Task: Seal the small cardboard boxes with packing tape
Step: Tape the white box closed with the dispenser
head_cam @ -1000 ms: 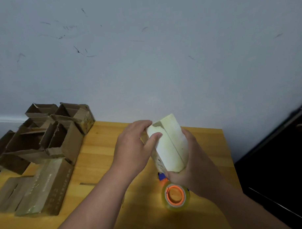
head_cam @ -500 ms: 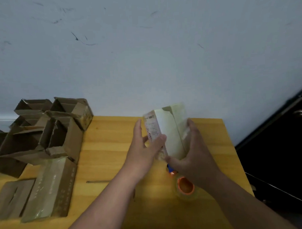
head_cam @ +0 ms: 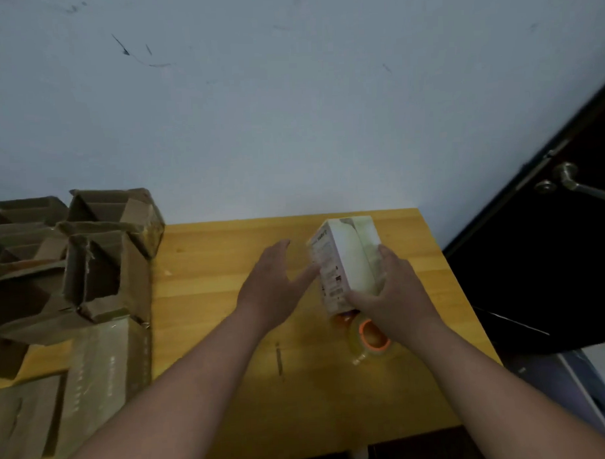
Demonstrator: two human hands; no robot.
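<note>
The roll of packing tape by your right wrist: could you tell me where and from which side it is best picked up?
Judging by its pose, grip the tape roll across its outer rim, from above and the left. It lies flat with its orange core up, and the right hand, holding the white box, covers its right edge. The left hand is free.

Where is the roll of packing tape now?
The tape roll lies on the wooden table, right side, under the right hand holding the white box.
</note>
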